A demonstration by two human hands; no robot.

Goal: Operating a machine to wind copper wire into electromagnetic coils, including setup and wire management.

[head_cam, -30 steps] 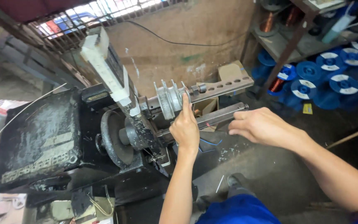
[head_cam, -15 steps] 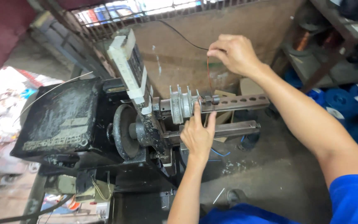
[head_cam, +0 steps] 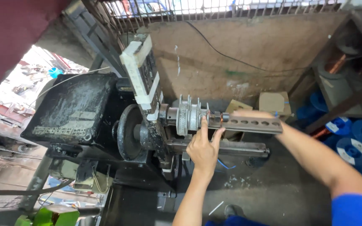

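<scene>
One coil winding machine, black and grimy, with one round pulley wheel on its side and one white-edged panel tilted up above it. One finned metal winding former sits on the machine's spindle, mid-frame; a thin band of copper wire shows just right of it. One perforated metal bar runs right from the former, one plain rail below it.

Two hands. Left hand just below the former, index finger up and touching its right edge, thumb near the copper wire, other fingers curled; not gripping anything. Right hand mostly hidden behind the perforated bar, only the forearm clear; can't tell if it is open or closed. Forearm passes behind the bar toward the former.

Two cardboard boxes against the wall behind. About three blue wire spools at right, by a metal rack. One black cable across the wall. One blue sleeve bottom right.
</scene>
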